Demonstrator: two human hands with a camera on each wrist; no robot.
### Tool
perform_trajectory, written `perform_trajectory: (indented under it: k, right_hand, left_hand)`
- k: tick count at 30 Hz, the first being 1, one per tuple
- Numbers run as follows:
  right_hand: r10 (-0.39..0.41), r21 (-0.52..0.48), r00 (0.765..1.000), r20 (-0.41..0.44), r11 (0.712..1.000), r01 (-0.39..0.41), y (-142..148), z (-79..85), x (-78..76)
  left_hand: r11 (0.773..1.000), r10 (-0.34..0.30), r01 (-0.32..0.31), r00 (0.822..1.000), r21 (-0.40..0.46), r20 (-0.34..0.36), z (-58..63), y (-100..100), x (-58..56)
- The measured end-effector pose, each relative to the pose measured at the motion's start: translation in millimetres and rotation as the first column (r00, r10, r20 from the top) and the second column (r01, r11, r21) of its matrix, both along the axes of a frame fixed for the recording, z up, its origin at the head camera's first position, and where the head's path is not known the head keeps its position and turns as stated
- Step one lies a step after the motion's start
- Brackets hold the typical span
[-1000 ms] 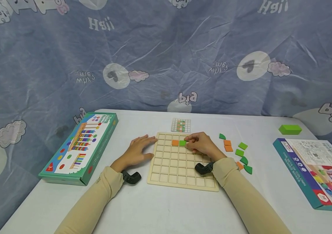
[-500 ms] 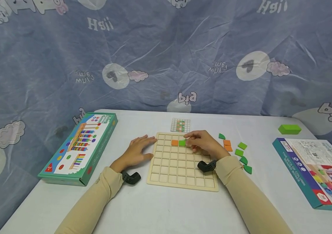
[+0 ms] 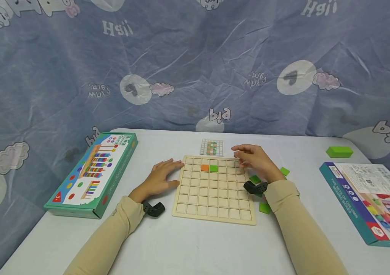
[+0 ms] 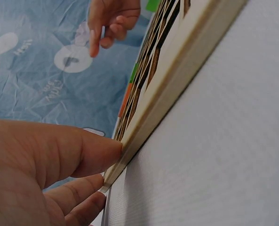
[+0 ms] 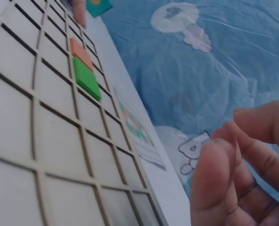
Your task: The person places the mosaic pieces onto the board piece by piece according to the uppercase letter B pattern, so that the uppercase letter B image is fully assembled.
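Observation:
A pale wooden grid board [image 3: 212, 200] lies flat on the white table. An orange square tile [image 3: 205, 168] and a green square tile [image 3: 213, 169] sit side by side in cells near its far side. My left hand [image 3: 158, 178] rests at the board's left edge; in the left wrist view its thumb [image 4: 99, 153] touches the board's side. My right hand [image 3: 255, 159] hovers over the far right corner, fingers loosely bent. In the right wrist view nothing shows between its fingertips [image 5: 212, 165]. Green pieces [image 3: 265, 207] lie partly under my right wrist; the orange loose ones are hidden.
A small card with a coloured grid pattern [image 3: 211, 147] lies beyond the board. A green toy box [image 3: 95, 173] stands at the left, another box [image 3: 373, 202] at the right. Behind that one is a green block [image 3: 340, 152]. A printed blue cloth [image 3: 195, 68] hangs behind the table.
My right hand has moved away from the green tile, to the right, and now covers part of the loose pieces. The green tile stays in its cell. My left hand has not moved.

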State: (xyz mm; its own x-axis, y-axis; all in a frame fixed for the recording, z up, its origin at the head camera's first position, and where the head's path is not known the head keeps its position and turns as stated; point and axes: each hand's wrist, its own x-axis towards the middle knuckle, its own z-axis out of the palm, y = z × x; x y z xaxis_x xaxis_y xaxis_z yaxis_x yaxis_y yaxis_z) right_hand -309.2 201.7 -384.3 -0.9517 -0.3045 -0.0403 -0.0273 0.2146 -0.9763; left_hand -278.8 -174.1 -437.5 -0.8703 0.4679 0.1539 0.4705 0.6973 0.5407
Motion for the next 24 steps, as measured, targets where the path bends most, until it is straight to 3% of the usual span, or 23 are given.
perform_trajectory:
  k: [8, 19, 24]
  right_hand:
    - [-0.124, 0.008, 0.992, -0.009, 0.992, 0.124, 27, 1.1, -2.4]
    - [-0.248, -0.016, 0.968, 0.043, 0.968, 0.249, 56, -12.3, -5.7]
    - [-0.296, 0.021, 0.955, 0.032, 0.955, 0.296, 61, -17.4, -6.3]
  left_hand:
    - [1.0, 0.005, -0.005, 1.0, -0.014, 0.001, -0.7, 0, -1.2]
    - [1.0, -0.004, 0.004, 1.0, -0.008, -0.012, -1.7, 0, -1.9]
    - [1.0, -0.006, 0.006, 1.0, -0.004, -0.01, -1.2, 0, -1.1]
